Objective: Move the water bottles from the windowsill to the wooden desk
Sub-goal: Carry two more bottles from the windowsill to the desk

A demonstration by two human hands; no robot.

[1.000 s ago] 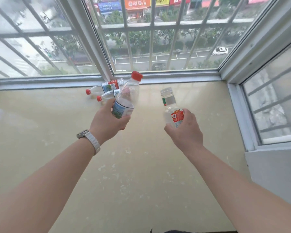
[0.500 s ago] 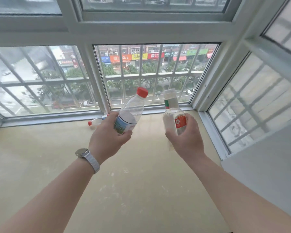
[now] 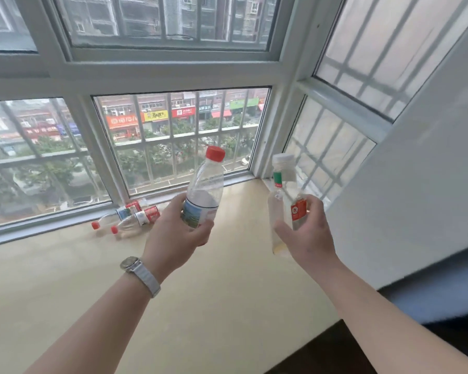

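Note:
My left hand (image 3: pixel 174 233) grips a clear red-capped bottle (image 3: pixel 204 188) by its lower half, held upright and slightly tilted above the cream windowsill (image 3: pixel 65 279). My right hand (image 3: pixel 307 233) holds a clear white-capped bottle (image 3: pixel 281 190) with a red and green label, also upright in the air. Two more red-capped bottles (image 3: pixel 130 218) lie on their sides on the sill by the window frame, left of my left hand. The wooden desk is not in view.
Barred windows (image 3: pixel 179 136) close the sill at the back and on the right. A grey-white wall (image 3: pixel 416 198) rises at the right. The sill's front edge and a dark floor (image 3: pixel 335 354) show at the bottom right.
Both hands have drawn back from the window with their bottles. My view has lifted and pulled away, so more window, the sill's front edge and the two lying bottles show.

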